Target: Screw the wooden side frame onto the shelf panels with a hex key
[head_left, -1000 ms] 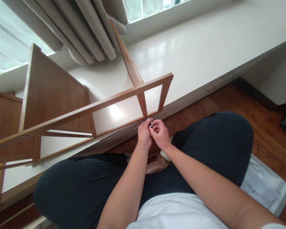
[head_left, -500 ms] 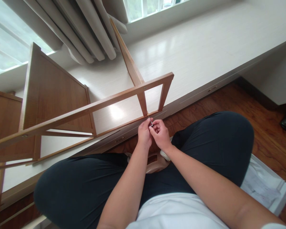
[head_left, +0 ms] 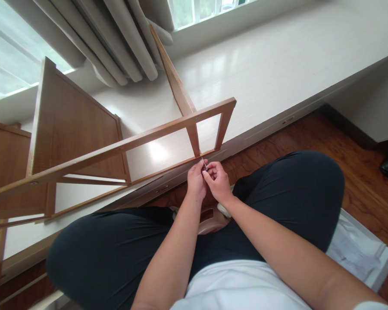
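A thin metal hex key [head_left: 204, 164] runs from the lower rail of a brown wooden shelf frame [head_left: 129, 144] down between my hands. My right hand [head_left: 219, 181] is closed, its thumb and fingers pinching the key near its bent end. Beside it, my left hand [head_left: 197, 180] is closed too, thumb and forefinger around the key's shaft close to the rail. The key's tip meets the rail where a wooden crosspiece [head_left: 191, 140] joins it. Whatever fastener sits there is hidden.
The frame lies on its side along a white window ledge [head_left: 271, 64], its wooden shelf panels [head_left: 77, 125] standing up at the left. Curtains [head_left: 116, 38] hang behind. My crossed legs [head_left: 294, 193] sit before the ledge; a white box [head_left: 358, 249] lies at the right.
The bent end of the hex key has turned slightly between my fingers. Both hands and the wooden frame stay in nearly the same place.
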The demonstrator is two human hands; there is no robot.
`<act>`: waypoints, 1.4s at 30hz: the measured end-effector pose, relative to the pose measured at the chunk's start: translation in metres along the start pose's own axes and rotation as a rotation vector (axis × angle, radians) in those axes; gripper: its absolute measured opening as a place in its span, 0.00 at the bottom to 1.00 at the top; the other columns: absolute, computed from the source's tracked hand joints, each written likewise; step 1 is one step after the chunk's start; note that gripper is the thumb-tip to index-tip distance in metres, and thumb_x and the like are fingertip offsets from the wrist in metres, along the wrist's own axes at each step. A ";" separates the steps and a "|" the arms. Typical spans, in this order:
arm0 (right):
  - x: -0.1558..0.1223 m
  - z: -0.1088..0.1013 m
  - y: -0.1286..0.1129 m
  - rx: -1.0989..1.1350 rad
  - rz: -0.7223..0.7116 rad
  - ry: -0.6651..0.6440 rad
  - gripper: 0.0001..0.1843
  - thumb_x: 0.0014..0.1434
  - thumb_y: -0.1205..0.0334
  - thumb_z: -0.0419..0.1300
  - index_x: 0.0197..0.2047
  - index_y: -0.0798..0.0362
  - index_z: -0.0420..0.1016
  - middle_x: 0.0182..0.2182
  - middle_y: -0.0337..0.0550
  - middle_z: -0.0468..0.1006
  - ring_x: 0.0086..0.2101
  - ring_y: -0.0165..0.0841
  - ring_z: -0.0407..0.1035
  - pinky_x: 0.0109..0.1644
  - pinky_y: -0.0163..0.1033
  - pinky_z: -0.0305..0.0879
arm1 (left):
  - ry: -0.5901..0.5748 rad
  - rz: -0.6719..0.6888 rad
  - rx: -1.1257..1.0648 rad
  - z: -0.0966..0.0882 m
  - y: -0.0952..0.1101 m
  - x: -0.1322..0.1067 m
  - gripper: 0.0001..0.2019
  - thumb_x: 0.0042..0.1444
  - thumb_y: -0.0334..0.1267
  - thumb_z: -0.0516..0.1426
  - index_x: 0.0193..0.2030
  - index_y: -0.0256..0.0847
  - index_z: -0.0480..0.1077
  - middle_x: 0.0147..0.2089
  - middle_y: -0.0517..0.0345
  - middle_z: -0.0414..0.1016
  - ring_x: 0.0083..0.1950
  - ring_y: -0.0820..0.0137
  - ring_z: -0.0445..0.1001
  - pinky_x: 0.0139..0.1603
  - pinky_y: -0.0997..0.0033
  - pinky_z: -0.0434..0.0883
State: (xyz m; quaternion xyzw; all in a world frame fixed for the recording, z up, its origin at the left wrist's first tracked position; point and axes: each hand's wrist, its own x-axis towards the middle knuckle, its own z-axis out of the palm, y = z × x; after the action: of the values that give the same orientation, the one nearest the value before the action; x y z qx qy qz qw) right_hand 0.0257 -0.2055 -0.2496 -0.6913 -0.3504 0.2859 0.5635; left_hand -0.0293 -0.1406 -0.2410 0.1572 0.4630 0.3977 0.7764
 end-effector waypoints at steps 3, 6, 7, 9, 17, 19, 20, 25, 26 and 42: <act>0.000 0.000 0.001 0.011 0.003 -0.009 0.09 0.61 0.57 0.62 0.43 0.48 0.69 0.27 0.34 0.75 0.28 0.33 0.71 0.35 0.38 0.66 | -0.007 0.003 0.001 -0.001 -0.001 0.001 0.09 0.49 0.38 0.69 0.34 0.34 0.79 0.29 0.57 0.76 0.29 0.72 0.74 0.40 0.66 0.75; 0.000 0.000 0.002 0.017 0.010 -0.009 0.09 0.62 0.56 0.62 0.43 0.48 0.69 0.28 0.34 0.75 0.28 0.33 0.72 0.36 0.38 0.66 | -0.022 0.015 0.004 -0.003 -0.002 0.003 0.10 0.48 0.39 0.69 0.34 0.34 0.79 0.30 0.56 0.76 0.30 0.72 0.74 0.40 0.66 0.74; 0.000 0.000 0.002 0.018 0.011 -0.008 0.09 0.62 0.56 0.61 0.43 0.48 0.69 0.28 0.34 0.76 0.29 0.34 0.72 0.36 0.38 0.66 | -0.026 0.020 0.006 -0.004 -0.002 0.003 0.11 0.48 0.39 0.70 0.34 0.34 0.79 0.30 0.56 0.77 0.31 0.72 0.74 0.40 0.67 0.73; 0.000 0.000 0.003 0.020 0.015 -0.010 0.08 0.63 0.55 0.60 0.43 0.48 0.69 0.28 0.35 0.76 0.29 0.34 0.73 0.37 0.38 0.67 | -0.032 0.029 0.010 -0.005 -0.003 0.004 0.12 0.47 0.39 0.70 0.34 0.34 0.79 0.31 0.55 0.77 0.32 0.72 0.74 0.39 0.68 0.72; 0.000 0.000 0.003 0.029 0.023 -0.011 0.09 0.64 0.54 0.60 0.44 0.48 0.69 0.29 0.35 0.76 0.30 0.34 0.73 0.37 0.38 0.67 | -0.036 0.034 0.014 -0.006 -0.004 0.005 0.13 0.46 0.40 0.71 0.34 0.34 0.79 0.32 0.56 0.77 0.34 0.71 0.74 0.41 0.69 0.70; 0.000 0.000 0.003 0.032 0.023 -0.012 0.09 0.63 0.54 0.60 0.43 0.48 0.69 0.29 0.35 0.76 0.30 0.34 0.73 0.37 0.39 0.68 | -0.034 0.032 0.016 -0.006 -0.003 0.004 0.13 0.46 0.40 0.71 0.34 0.34 0.79 0.31 0.56 0.77 0.33 0.72 0.74 0.39 0.70 0.70; 0.000 0.000 0.003 0.035 0.023 -0.013 0.09 0.64 0.54 0.60 0.44 0.48 0.69 0.29 0.35 0.77 0.30 0.34 0.73 0.37 0.39 0.68 | -0.034 0.029 0.018 -0.006 -0.003 0.004 0.13 0.46 0.40 0.71 0.35 0.34 0.79 0.31 0.57 0.77 0.33 0.72 0.74 0.37 0.71 0.70; 0.000 0.000 0.005 0.064 0.028 -0.026 0.09 0.66 0.52 0.57 0.45 0.47 0.68 0.31 0.37 0.78 0.32 0.35 0.75 0.40 0.40 0.71 | -0.014 0.032 0.035 -0.004 -0.001 0.003 0.11 0.48 0.39 0.70 0.34 0.34 0.79 0.31 0.56 0.77 0.31 0.74 0.73 0.34 0.73 0.69; 0.000 0.000 0.005 0.070 0.030 -0.027 0.09 0.67 0.52 0.57 0.45 0.47 0.67 0.31 0.37 0.78 0.32 0.36 0.75 0.40 0.40 0.71 | -0.011 0.033 0.038 -0.004 -0.001 0.003 0.11 0.48 0.39 0.70 0.34 0.34 0.79 0.31 0.56 0.77 0.30 0.74 0.73 0.34 0.73 0.70; 0.000 0.000 0.005 0.111 0.052 -0.032 0.10 0.68 0.51 0.55 0.44 0.48 0.69 0.27 0.36 0.75 0.29 0.34 0.73 0.36 0.38 0.68 | -0.003 0.023 0.048 -0.003 0.000 0.001 0.14 0.46 0.41 0.71 0.34 0.33 0.79 0.27 0.58 0.75 0.24 0.77 0.69 0.22 0.77 0.58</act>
State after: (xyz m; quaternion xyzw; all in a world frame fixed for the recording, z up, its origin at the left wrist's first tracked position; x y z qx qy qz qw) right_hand 0.0267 -0.2061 -0.2547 -0.6633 -0.3249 0.3305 0.5876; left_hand -0.0308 -0.1402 -0.2434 0.1818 0.4696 0.3951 0.7684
